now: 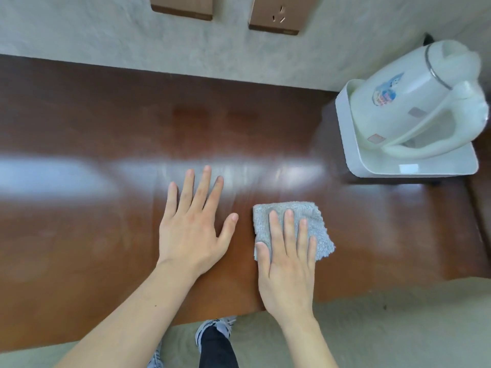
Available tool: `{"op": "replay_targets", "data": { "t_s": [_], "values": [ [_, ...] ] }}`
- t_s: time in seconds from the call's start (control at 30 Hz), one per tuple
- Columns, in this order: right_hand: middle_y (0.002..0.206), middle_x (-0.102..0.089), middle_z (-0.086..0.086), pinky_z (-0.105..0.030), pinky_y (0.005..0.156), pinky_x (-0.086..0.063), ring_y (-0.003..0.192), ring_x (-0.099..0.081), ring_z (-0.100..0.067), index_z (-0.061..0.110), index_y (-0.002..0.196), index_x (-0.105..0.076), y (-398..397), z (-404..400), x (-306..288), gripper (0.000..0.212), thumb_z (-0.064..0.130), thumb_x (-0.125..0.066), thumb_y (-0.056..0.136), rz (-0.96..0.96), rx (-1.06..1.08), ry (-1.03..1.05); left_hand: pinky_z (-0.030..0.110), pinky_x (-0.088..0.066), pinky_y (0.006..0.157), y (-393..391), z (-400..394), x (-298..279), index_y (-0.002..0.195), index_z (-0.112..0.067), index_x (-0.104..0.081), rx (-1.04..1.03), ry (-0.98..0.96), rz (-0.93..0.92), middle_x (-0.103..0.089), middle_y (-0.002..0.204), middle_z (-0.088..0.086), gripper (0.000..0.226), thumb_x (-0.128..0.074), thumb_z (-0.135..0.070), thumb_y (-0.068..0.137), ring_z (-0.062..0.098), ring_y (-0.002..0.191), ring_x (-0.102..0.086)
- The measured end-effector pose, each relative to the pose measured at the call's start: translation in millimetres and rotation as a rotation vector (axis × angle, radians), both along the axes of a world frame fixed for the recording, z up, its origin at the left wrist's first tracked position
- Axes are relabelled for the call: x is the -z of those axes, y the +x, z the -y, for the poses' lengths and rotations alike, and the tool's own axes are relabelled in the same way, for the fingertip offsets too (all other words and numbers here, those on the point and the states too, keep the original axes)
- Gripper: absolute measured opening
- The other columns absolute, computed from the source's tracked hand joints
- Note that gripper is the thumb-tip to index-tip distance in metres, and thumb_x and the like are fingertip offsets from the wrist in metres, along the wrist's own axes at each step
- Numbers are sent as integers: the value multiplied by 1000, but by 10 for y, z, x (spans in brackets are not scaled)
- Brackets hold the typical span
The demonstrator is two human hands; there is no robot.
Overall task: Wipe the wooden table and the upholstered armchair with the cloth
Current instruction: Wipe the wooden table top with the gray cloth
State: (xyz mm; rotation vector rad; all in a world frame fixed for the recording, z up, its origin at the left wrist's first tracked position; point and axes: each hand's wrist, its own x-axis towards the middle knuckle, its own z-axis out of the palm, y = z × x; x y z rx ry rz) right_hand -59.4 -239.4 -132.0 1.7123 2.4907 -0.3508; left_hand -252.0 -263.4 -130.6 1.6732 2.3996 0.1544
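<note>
- A white kettle [414,102] stands in a white tray [398,166] at the table's far right corner (near the wall).
- Right hand [288,264] presses flat, fingers straight, on the grey cloth [313,216]; left hand [191,229] rests spread just beside it.
- Glossy brown table [93,208] against a grey wall [106,35] with two sockets [275,14].

White electric kettle [414,102] stands in white tray [425,170] at right; two copper-coloured wall plates [275,15] above; sneakers [215,328] below.
</note>
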Motion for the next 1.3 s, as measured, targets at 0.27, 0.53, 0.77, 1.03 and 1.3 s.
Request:
{"op": "replay_targets", "data": {
  "t_s": [0.27,0.53,0.77,1.03,1.3],
  "values": [
    [167,-6,-3,-51,123,-2,153,2,-29,27,159,-9,-278,-2049,32,57,46,-15,105,-35,-36,76,54,-12,124,64,-137,100,161,-22,-19,-4,-42,-96,-17,168,5,78,-24,-66,96,29,156,-6],
    [167,-6,-4,-49,123,-3,153,1,-32,24,159,-10,-277,-2251,85,57,45,-18,106,-76,-41,84,54,-10,125,72,-137,109,161,-23,-18,-5,-37,-106,-16,168,6,79,-22,-67,96,31,156,-9],
    [168,-1,0,-51,123,-5,154,6,-24,29,159,-7,617,-567,0,59,50,-13,104,-45,80,38,53,-9,125,77,-119,104,161,-23,-18,-7,-29,-95,-14,169,5,78,-22,-66,96,32,156,-7],
    [168,1,2,-55,122,-3,153,7,-26,28,159,-5,555,-186,29,59,50,-7,105,-49,67,27,55,-13,124,64,-132,125,161,-21,-19,5,-30,-134,-18,168,7,79,-21,-67,96,34,155,-10],
    [167,-6,-1,-53,123,-1,153,2,-30,26,159,-8,-445,-1969,78,57,44,-14,106,-51,-109,88,54,-12,125,75,-132,88,161,-23,-17,-14,-53,-129,-16,169,5,78,-24,-65,97,31,156,-8]
  ]
}}
